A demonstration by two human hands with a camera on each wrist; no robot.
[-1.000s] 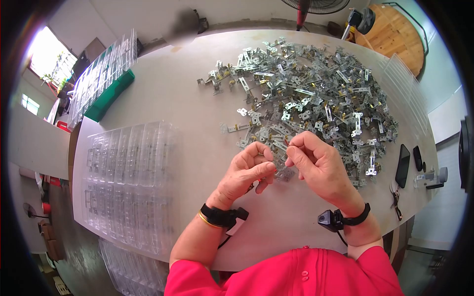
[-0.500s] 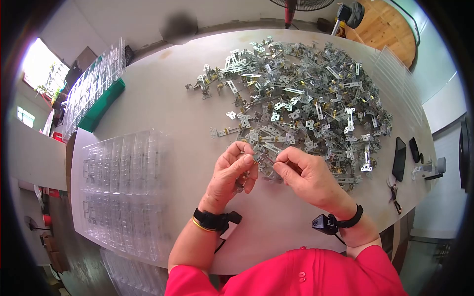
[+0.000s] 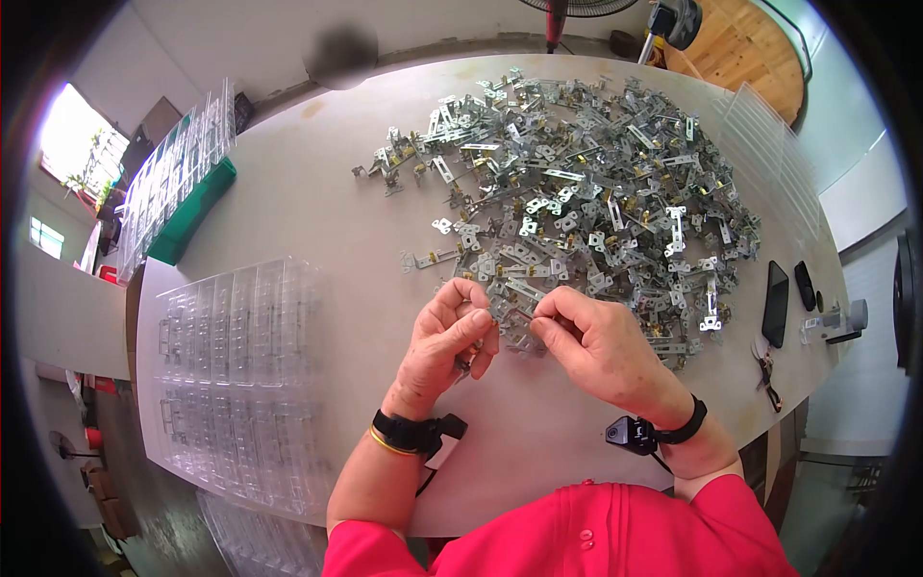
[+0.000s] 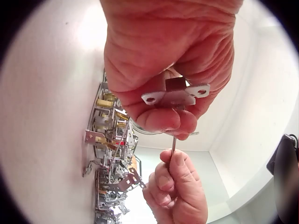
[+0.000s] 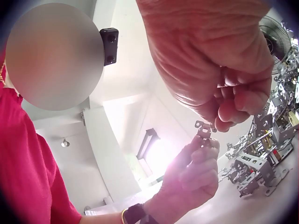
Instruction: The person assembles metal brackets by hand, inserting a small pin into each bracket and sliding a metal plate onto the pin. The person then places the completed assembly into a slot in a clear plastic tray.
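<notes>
My left hand (image 3: 437, 341) grips a small metal bracket (image 4: 175, 97) with a holed ear on each side, partly hidden behind the fingers. Between the two hands runs a thin metal rod (image 4: 174, 143), its upper end lost among the left fingertips. My right hand (image 3: 601, 351) pinches the rod's other end between thumb and forefinger. From the right wrist view, the flat holed end of the bracket (image 5: 204, 128) sticks out above the left fingers, close to the right fingertips. Just beyond both hands lies a large pile of metal brackets (image 3: 577, 183), some with brass-coloured parts.
Clear plastic trays (image 3: 236, 375) with rows of compartments lie on the table at left. More trays lean on a green bin (image 3: 192, 212). A phone (image 3: 775, 304), pliers (image 3: 766, 373) and a clear plastic sheet (image 3: 769, 154) are at right.
The right hand has come lower and the view has shifted slightly. Both hands stay close together, the left still with the bracket. Over the last half second they barely moved.
</notes>
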